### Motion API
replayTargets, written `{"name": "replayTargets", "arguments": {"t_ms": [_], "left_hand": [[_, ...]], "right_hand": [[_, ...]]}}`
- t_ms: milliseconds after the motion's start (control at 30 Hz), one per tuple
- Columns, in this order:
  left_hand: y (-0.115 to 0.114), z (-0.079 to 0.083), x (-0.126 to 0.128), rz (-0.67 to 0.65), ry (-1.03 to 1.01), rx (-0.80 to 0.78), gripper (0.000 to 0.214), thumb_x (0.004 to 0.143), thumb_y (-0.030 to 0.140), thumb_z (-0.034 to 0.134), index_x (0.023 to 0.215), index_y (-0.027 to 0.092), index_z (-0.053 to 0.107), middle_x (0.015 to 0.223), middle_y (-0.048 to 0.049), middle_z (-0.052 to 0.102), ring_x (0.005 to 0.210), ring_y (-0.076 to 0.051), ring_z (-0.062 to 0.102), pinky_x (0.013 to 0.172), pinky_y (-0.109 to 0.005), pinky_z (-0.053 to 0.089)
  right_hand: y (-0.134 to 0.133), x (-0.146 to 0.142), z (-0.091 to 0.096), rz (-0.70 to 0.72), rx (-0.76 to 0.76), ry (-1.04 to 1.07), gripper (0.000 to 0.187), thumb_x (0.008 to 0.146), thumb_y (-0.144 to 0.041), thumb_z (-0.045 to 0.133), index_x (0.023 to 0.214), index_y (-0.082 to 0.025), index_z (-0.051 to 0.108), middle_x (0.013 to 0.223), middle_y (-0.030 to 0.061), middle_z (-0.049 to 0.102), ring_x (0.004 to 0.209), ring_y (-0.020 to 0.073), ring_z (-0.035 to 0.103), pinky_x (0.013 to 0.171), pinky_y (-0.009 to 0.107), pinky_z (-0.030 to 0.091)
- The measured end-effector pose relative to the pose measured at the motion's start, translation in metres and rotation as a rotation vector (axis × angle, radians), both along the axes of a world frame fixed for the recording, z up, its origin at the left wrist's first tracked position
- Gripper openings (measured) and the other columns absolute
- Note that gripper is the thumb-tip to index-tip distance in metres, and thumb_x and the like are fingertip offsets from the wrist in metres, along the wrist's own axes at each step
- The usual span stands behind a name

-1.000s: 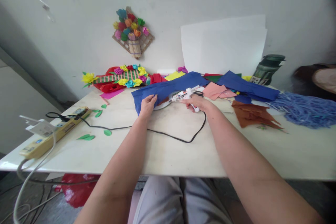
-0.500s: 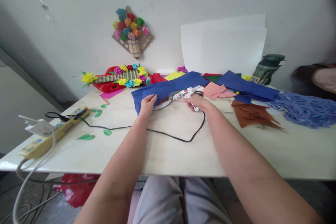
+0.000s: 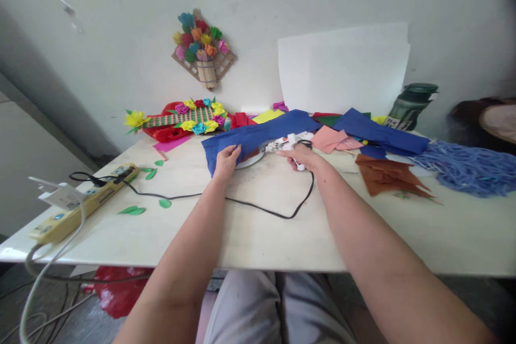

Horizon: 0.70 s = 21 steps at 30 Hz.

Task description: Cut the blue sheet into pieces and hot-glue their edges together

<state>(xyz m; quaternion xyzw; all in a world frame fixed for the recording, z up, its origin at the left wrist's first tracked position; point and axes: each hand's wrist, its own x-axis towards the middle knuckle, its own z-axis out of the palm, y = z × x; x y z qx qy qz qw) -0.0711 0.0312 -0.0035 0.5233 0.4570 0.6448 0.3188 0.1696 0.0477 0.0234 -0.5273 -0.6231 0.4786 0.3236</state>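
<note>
My right hand [image 3: 303, 157] is closed around the handle of a white glue gun [image 3: 285, 142], whose nozzle points left. A black cord [image 3: 258, 209] runs from it across the table. Thumb and fingers of my left hand [image 3: 228, 160] are pinched together on a small piece of blue paper, mostly hidden by the fingertips. Directly behind this hand lies a long sheet of blue paper [image 3: 270, 128]. Under the glue gun's tip, a round white plate-like thing [image 3: 253, 160] with something brown on it shows in part.
At left lie a power strip [image 3: 84, 207] and several green paper leaves [image 3: 151, 174]. A paper-flower craft [image 3: 193, 117] sits behind. To the right are pink paper [image 3: 332, 140], brown paper [image 3: 387, 174], blue yarn [image 3: 471, 166] and a dark green bottle [image 3: 411, 107].
</note>
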Motion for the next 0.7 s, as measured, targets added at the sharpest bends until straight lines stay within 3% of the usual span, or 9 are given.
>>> {"name": "replayTargets", "arguments": {"t_ms": [400, 567, 700], "left_hand": [[-0.001, 0.001, 0.001, 0.004, 0.019, 0.004, 0.028, 0.065, 0.042, 0.065, 0.064, 0.015, 0.06, 0.052, 0.0055, 0.044, 0.051, -0.006, 0.035, 0.05, -0.02, 0.029], [-0.004, 0.003, 0.001, 0.001, 0.054, -0.01, 0.03, 0.066, 0.045, 0.063, 0.062, 0.015, 0.059, 0.05, 0.0053, 0.04, 0.049, -0.007, 0.032, 0.047, -0.02, 0.025], [-0.005, 0.004, 0.001, -0.042, 0.078, -0.016, 0.03, 0.066, 0.045, 0.063, 0.065, 0.015, 0.061, 0.053, 0.0044, 0.045, 0.051, -0.007, 0.036, 0.05, -0.02, 0.028]], "right_hand": [[-0.011, 0.0, 0.011, 0.135, -0.027, 0.01, 0.04, 0.062, -0.046, 0.072, 0.058, -0.016, 0.046, 0.041, -0.0025, 0.051, 0.028, 0.0073, 0.042, 0.031, 0.02, 0.035], [-0.008, 0.021, 0.01, 0.232, 0.016, 0.216, 0.038, 0.065, -0.05, 0.066, 0.065, -0.014, 0.054, 0.048, 0.0, 0.057, 0.031, 0.0069, 0.043, 0.033, 0.02, 0.033], [-0.005, 0.021, 0.012, 0.123, 0.11, 0.443, 0.031, 0.063, -0.043, 0.067, 0.067, -0.016, 0.055, 0.049, -0.0023, 0.055, 0.033, 0.0073, 0.044, 0.036, 0.021, 0.037]]}}
